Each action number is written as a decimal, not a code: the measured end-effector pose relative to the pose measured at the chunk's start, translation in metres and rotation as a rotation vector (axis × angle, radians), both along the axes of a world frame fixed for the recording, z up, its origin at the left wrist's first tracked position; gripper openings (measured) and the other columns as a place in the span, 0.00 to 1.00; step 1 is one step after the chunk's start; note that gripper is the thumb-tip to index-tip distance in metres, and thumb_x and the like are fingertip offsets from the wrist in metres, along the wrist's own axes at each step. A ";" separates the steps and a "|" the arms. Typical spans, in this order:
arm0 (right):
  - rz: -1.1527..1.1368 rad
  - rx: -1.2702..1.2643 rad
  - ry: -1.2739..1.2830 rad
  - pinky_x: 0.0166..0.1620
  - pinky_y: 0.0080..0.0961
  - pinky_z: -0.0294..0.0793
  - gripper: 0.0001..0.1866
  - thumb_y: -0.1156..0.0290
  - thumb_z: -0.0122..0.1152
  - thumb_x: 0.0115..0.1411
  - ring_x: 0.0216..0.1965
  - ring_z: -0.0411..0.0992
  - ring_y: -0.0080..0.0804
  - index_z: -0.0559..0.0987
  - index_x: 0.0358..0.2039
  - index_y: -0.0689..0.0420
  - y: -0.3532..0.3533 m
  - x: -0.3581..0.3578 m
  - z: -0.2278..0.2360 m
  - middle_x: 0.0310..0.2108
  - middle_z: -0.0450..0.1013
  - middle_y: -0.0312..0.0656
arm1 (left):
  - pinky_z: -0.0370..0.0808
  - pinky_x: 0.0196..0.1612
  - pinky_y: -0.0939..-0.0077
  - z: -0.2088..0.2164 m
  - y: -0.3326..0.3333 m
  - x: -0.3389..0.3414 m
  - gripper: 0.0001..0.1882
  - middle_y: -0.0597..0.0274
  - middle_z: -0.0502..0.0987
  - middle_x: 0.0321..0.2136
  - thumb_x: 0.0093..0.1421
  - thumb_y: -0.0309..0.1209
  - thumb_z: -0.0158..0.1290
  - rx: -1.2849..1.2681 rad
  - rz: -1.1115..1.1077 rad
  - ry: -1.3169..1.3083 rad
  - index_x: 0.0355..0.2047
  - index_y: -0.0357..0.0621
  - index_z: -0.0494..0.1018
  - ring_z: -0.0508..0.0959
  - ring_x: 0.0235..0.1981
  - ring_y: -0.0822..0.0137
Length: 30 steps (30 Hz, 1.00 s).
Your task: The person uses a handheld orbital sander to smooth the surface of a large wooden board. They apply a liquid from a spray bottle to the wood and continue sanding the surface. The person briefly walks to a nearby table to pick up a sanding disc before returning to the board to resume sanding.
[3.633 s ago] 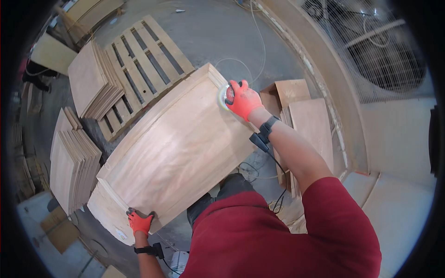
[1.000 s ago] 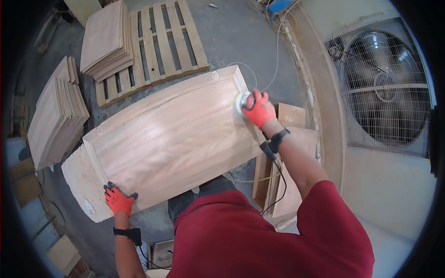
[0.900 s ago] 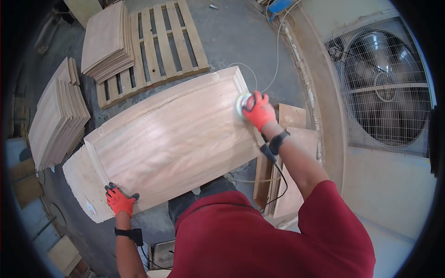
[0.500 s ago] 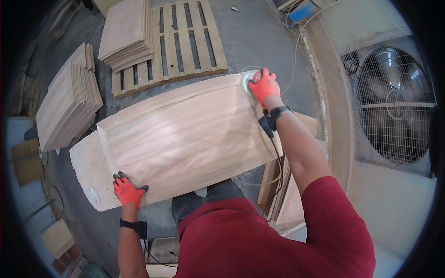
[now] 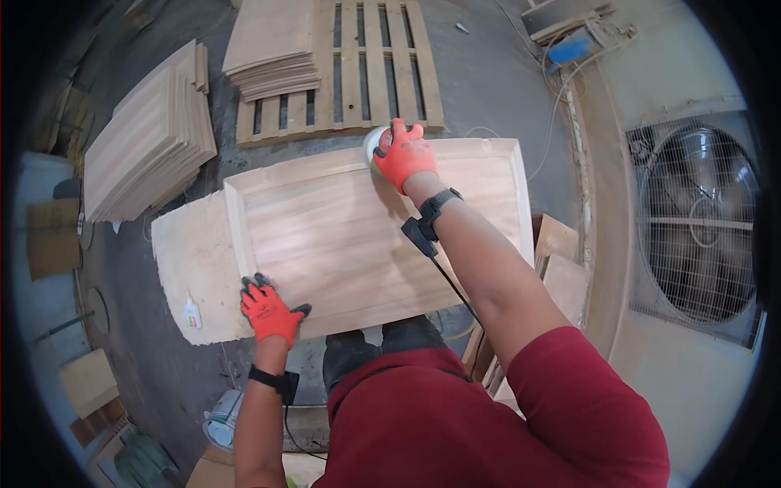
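Landmark: wooden panel [image 5: 325, 236], lying just short of the slatted pallet [image 5: 374, 81], rough-edged board [image 5: 194, 252] jutting past its left end. My left hand [image 5: 272, 314], fingers spread, rests on its near-left corner; my right hand [image 5: 406, 157] curls around a round tool [image 5: 372, 148] at its far edge. Judged: panel stiff, moderately heavy, face slippery; hold 2 opposite edges. Tool light; palm its top.

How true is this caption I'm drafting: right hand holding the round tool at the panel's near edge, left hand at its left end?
Wrong edge: the head view shows the right hand holding the round tool at the far edge of the panel.
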State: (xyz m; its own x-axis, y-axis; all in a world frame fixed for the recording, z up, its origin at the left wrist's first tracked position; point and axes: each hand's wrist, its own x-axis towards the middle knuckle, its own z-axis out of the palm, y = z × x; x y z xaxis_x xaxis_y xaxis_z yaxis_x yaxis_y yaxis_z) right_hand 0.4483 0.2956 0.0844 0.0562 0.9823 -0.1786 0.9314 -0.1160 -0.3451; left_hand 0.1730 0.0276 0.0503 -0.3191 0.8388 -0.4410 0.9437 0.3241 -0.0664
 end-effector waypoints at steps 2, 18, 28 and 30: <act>0.017 -0.015 -0.012 0.49 0.46 0.79 0.26 0.57 0.64 0.60 0.47 0.76 0.57 0.67 0.55 0.50 -0.004 -0.028 0.002 0.54 0.64 0.58 | 0.50 0.70 0.44 -0.001 -0.001 -0.002 0.68 0.32 0.52 0.69 0.41 0.62 0.70 0.005 0.001 -0.021 0.71 0.30 0.50 0.54 0.68 0.35; 0.337 0.016 0.022 0.49 0.45 0.78 0.28 0.54 0.64 0.59 0.45 0.78 0.58 0.68 0.55 0.53 -0.026 -0.263 -0.014 0.52 0.66 0.60 | 0.48 0.70 0.42 0.005 -0.022 -0.056 0.61 0.33 0.53 0.69 0.49 0.65 0.62 -0.029 -0.245 -0.168 0.72 0.41 0.51 0.54 0.70 0.37; 0.478 0.069 0.034 0.46 0.47 0.78 0.19 0.59 0.56 0.63 0.42 0.78 0.57 0.70 0.52 0.53 -0.032 -0.307 -0.007 0.49 0.68 0.59 | 0.49 0.71 0.41 0.001 -0.031 -0.073 0.51 0.40 0.56 0.70 0.51 0.58 0.64 0.074 -0.196 -0.342 0.68 0.43 0.61 0.57 0.69 0.38; 0.500 0.029 0.011 0.46 0.48 0.78 0.20 0.58 0.58 0.62 0.42 0.78 0.58 0.70 0.52 0.52 -0.043 -0.292 -0.002 0.48 0.68 0.59 | 0.53 0.70 0.46 0.006 -0.035 -0.092 0.47 0.41 0.58 0.69 0.53 0.54 0.65 0.122 -0.157 -0.482 0.67 0.42 0.63 0.60 0.68 0.41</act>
State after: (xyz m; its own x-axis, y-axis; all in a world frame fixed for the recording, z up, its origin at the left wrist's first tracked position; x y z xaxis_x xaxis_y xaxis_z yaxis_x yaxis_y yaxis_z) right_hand 0.1565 0.2531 0.0820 -0.4247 0.8929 -0.1492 0.8669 0.3536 -0.3513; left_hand 0.0814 -0.0069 0.0565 0.0300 0.9147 -0.4030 0.8955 0.1545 0.4175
